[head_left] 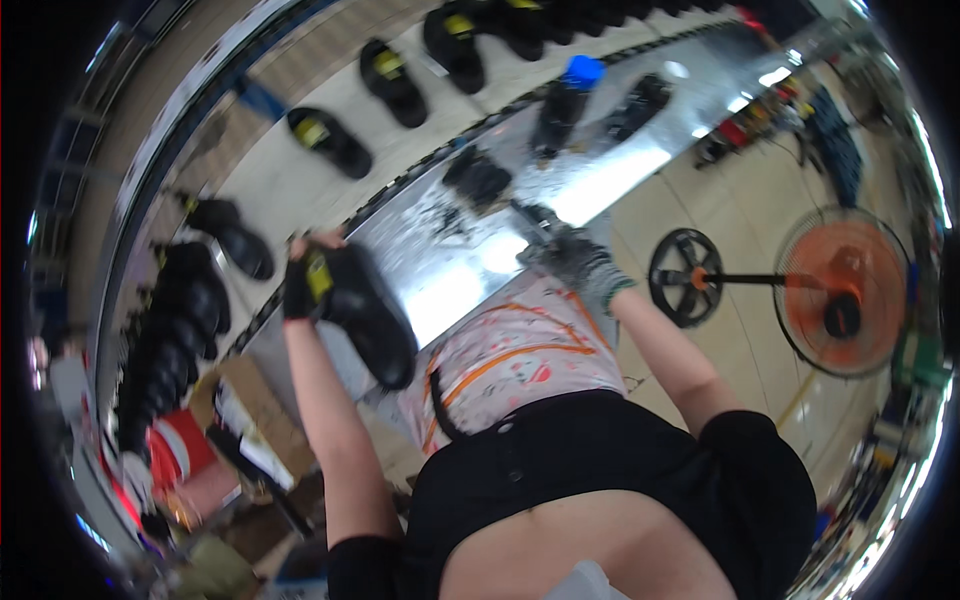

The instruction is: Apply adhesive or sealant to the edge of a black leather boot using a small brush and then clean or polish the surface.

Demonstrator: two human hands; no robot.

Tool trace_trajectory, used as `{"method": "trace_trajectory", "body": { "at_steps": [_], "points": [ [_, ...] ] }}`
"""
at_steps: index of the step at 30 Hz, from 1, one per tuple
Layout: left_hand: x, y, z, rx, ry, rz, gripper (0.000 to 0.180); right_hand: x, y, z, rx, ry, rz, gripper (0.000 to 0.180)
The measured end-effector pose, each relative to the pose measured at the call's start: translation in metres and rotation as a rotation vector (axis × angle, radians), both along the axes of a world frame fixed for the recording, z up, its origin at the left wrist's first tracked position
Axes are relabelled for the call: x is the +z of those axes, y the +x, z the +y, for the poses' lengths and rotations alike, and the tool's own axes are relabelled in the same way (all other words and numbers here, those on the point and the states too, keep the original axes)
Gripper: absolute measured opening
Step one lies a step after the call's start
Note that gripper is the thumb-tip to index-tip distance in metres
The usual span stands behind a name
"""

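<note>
My left hand (301,282), in a dark glove with bare fingertips, grips a black shoe (372,312) with a yellow patch inside its opening. The shoe is off to the left, beside the metal worktable (445,300). Near the table's close edge is my right hand (582,262), in a grey knitted glove. Its fingers are curled round a dark object (540,218), too blurred to name. A black, blocky pad-like thing (478,180) rests on the metal just beyond, with dark smudges around it.
Black shoes (395,85) line a pale curved conveyor (285,190) beyond the table. A dark bottle with a blue cap (584,73) stands at the table's far end. An orange fan (835,290) is to the right, a cardboard box (270,405) lower left.
</note>
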State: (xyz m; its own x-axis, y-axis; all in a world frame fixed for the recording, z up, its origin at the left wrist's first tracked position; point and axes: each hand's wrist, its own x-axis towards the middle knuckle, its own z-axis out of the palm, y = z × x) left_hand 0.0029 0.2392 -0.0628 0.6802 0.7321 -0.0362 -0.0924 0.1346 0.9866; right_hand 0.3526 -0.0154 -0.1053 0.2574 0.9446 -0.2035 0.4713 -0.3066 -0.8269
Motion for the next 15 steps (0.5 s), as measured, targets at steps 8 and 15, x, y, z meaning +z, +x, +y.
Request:
{"method": "trace_trajectory", "body": {
  "at_steps": [8, 15],
  "points": [
    [0.042, 0.008, -0.006, 0.006, 0.355, -0.356, 0.077, 0.082, -0.028, 0.006, -0.316, -0.095, 0.597, 0.051],
    [0.080, 0.012, -0.032, -0.015, 0.510, -0.630, 0.084, 0.070, -0.031, -0.012, -0.466, 0.046, 1.020, 0.023]
  ]
}}
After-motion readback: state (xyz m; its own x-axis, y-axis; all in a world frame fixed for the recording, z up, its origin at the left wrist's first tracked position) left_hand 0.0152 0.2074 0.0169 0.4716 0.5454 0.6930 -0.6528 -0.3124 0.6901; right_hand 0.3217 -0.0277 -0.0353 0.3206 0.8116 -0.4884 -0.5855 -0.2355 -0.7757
